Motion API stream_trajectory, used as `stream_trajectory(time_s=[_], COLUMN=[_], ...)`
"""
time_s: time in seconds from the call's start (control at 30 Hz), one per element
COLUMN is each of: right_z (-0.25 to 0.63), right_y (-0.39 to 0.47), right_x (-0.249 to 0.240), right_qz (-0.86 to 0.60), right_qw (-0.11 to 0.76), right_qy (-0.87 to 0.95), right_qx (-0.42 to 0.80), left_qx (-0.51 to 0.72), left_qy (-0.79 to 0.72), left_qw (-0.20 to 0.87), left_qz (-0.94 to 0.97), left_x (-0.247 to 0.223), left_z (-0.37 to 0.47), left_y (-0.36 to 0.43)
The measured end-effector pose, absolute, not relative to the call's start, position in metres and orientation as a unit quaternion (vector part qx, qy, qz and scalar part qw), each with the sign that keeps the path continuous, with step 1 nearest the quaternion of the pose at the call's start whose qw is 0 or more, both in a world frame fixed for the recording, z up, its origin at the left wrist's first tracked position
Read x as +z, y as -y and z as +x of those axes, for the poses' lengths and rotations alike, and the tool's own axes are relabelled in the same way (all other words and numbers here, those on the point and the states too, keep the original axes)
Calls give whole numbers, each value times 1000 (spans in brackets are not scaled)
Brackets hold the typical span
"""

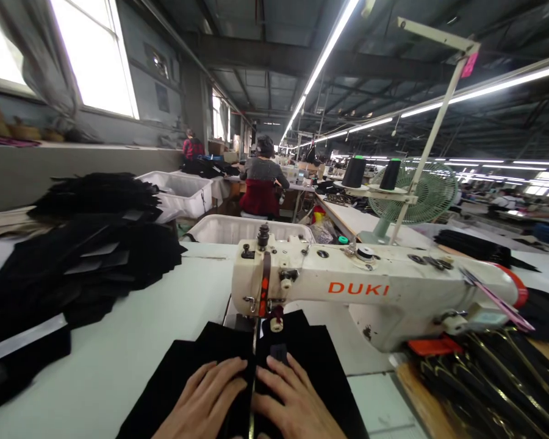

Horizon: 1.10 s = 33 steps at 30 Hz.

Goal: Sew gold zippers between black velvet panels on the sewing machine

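Note:
Black fabric pieces (183, 360) lie under the needle end of a white sewing machine (302, 280) marked DUKI. Down the middle between them runs a zipper (253, 366) with shiny gold teeth. My left hand (213, 393) rests flat on the left piece, fingers stretched toward the zipper. On the right piece lies my right hand (290, 393), fingers spread, with its fingertips close to a small dark label (279, 352). Both palms face down on the cloth. The presser foot is mostly hidden behind the machine head and fabric.
Piles of black cloth (119, 250) cover the left of the table. To the right lie several gold-toothed zippers (498, 378) and scissors (498, 299) on the machine. Behind stand a white bin (251, 228), thread cones (354, 172), a green fan (421, 192) and a seated person (263, 177).

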State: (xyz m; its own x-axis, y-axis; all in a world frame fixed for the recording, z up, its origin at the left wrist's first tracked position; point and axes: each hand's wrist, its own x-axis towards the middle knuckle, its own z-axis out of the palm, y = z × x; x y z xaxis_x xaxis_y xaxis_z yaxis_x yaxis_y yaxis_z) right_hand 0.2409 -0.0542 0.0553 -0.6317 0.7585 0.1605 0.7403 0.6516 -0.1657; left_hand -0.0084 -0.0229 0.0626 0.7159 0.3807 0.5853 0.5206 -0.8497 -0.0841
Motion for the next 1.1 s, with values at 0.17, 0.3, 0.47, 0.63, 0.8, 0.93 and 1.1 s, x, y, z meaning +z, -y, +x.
stream_trajectory(time_s=[0.17,0.3,0.47,0.63,0.8,0.93,1.1], right_z=[246,246,244,243,244,244,245], right_y=[57,57,60,60,59,60,57], right_x=[50,48,50,50,43,35,31], right_qz=[-393,-389,-393,-395,-388,-392,-375], right_qw=[129,140,131,114,129,148,177], right_qy=[910,910,910,911,912,906,903], right_qx=[-7,-18,-17,-19,-40,-56,-113], left_qx=[-236,-234,-210,-203,-202,-208,-206], left_qy=[254,267,263,271,272,275,269], left_qw=[196,193,140,126,166,160,157], left_qz=[-917,-915,-931,-932,-926,-925,-928], left_x=[51,44,48,42,33,38,51], left_z=[-1,1,1,1,4,5,5], left_y=[21,16,11,15,16,15,13])
